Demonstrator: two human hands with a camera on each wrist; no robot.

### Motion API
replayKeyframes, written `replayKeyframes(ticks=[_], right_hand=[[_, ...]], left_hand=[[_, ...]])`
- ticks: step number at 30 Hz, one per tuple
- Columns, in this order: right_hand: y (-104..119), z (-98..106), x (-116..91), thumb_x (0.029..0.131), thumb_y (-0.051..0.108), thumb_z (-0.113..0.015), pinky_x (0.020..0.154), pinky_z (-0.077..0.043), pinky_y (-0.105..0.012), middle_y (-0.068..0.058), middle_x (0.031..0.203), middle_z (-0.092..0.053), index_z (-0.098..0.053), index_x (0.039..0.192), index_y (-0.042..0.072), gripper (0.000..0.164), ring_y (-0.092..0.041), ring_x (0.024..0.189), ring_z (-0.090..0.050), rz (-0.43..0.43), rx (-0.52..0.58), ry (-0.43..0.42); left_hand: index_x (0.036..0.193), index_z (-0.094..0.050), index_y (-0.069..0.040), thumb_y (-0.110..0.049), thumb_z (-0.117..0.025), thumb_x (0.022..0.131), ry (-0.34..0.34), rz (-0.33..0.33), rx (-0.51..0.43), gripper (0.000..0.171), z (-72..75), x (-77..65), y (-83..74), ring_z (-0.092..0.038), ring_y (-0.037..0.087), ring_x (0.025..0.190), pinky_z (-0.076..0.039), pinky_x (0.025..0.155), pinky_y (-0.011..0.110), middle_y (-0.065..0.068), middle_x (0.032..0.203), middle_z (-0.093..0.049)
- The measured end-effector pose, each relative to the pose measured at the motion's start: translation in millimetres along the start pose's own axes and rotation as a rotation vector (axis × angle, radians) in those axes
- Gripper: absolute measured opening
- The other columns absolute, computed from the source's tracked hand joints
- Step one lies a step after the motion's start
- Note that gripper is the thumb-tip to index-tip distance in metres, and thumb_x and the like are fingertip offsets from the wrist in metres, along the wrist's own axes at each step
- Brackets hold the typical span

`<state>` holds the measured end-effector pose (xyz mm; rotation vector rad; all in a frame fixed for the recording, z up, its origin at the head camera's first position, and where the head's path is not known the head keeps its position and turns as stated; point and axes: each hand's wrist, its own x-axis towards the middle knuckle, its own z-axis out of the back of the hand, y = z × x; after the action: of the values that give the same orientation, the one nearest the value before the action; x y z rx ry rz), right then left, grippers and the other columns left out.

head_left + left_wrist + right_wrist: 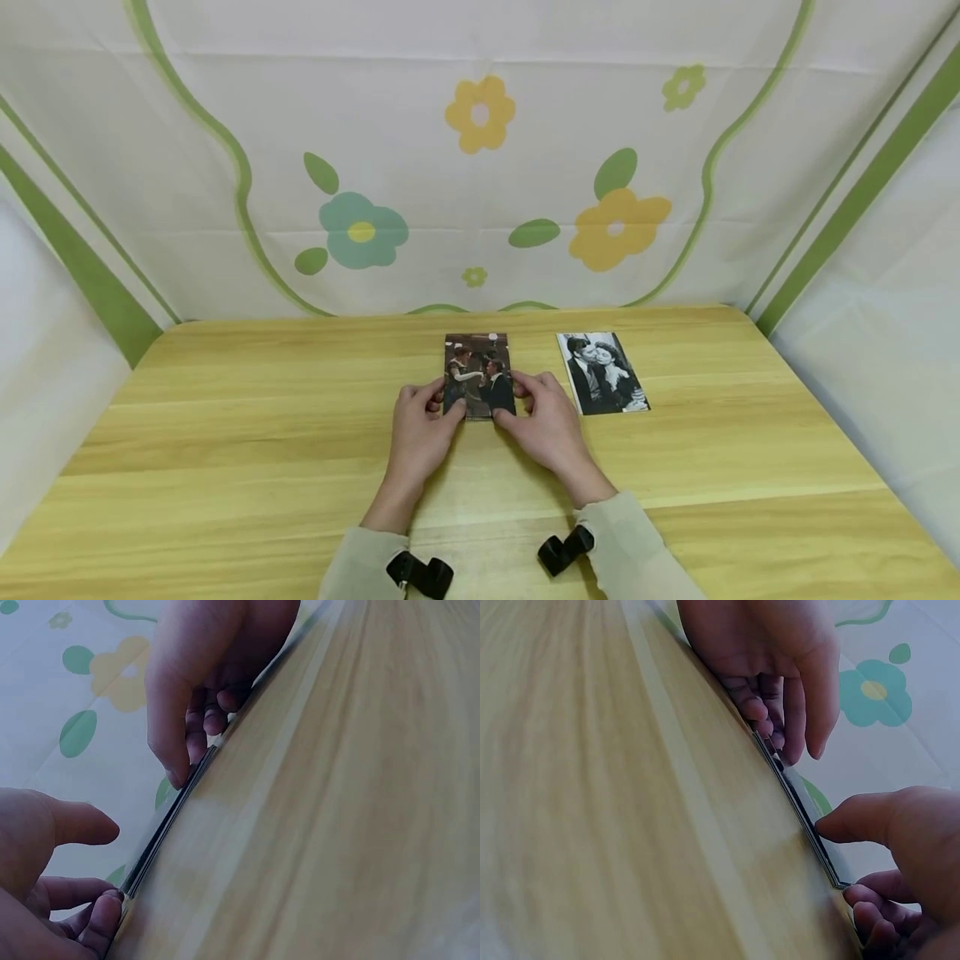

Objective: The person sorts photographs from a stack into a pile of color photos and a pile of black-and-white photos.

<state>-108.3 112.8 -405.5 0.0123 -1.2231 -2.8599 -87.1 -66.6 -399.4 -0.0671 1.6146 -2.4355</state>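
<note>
A small stack of photo cards (478, 367) lies on the table, its top card a colour picture of two people. My left hand (422, 433) holds the stack's left edge with curled fingers (105, 915); in the left wrist view its thumb stands raised off the cards. At the opposite edge my right hand (546, 425) grips with its fingers, and the thumb touches the top card near the front corner. Seen edge-on, the stack (799, 806) shows several thin layers, nearly flush. A black-and-white photo card (606, 375) of a couple lies apart, right of my right hand.
The light wooden table (247, 467) ends at the back against a white cloth (420, 150) printed with flowers and green lines. White cloth also hangs along both sides. Black wrist cameras (420, 575) sit at both sleeves.
</note>
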Motion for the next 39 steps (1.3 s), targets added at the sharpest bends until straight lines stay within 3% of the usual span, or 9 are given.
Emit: replayKeyframes(ticks=[13, 21, 31, 39], right_hand=[[-0.2, 1.8, -2.1, 0.085, 0.023, -0.087, 0.075, -0.041, -0.028, -0.004, 0.111, -0.061, -0.065, 0.147, 0.009, 0.067, -0.017, 0.089, -0.052, -0.017, 0.079, -0.013], [4.8, 4.7, -1.4, 0.087, 0.017, -0.086, 0.091, -0.055, -0.033, -0.007, 0.118, -0.066, -0.065, 0.147, 0.009, 0.064, -0.019, 0.100, -0.063, -0.018, 0.238, -0.016], [8.6, 4.1, -0.7, 0.090, 0.015, -0.084, 0.094, -0.055, -0.036, -0.010, 0.118, -0.069, -0.065, 0.147, 0.010, 0.059, -0.020, 0.101, -0.065, -0.023, 0.300, -0.005], [23.5, 1.6, -1.6, 0.090, 0.013, -0.082, 0.088, -0.056, -0.030, -0.008, 0.118, -0.068, -0.063, 0.148, 0.009, 0.062, -0.018, 0.099, -0.064, -0.023, 0.312, 0.040]], left_hand=[[0.141, -0.068, 0.001, -0.013, -0.073, 0.100, -0.060, 0.016, -0.091, 0.044, -0.3, -3.4, 0.5, -0.057, 0.022, 0.101, -0.049, 0.083, 0.024, 0.015, 0.117, -0.060], [0.138, -0.069, -0.003, -0.007, -0.071, 0.100, -0.118, 0.035, -0.174, 0.038, 3.8, -2.8, -4.7, -0.064, 0.025, 0.105, -0.053, 0.082, 0.019, 0.017, 0.120, -0.067], [0.136, -0.070, -0.004, -0.002, -0.070, 0.100, -0.097, 0.079, -0.258, 0.036, 11.4, -0.8, -9.1, -0.065, 0.024, 0.106, -0.054, 0.078, 0.015, 0.019, 0.122, -0.067], [0.134, -0.072, -0.003, -0.002, -0.070, 0.099, -0.122, 0.103, -0.255, 0.035, 26.4, 2.9, -5.4, -0.065, 0.025, 0.108, -0.053, 0.077, 0.014, 0.019, 0.124, -0.068]])
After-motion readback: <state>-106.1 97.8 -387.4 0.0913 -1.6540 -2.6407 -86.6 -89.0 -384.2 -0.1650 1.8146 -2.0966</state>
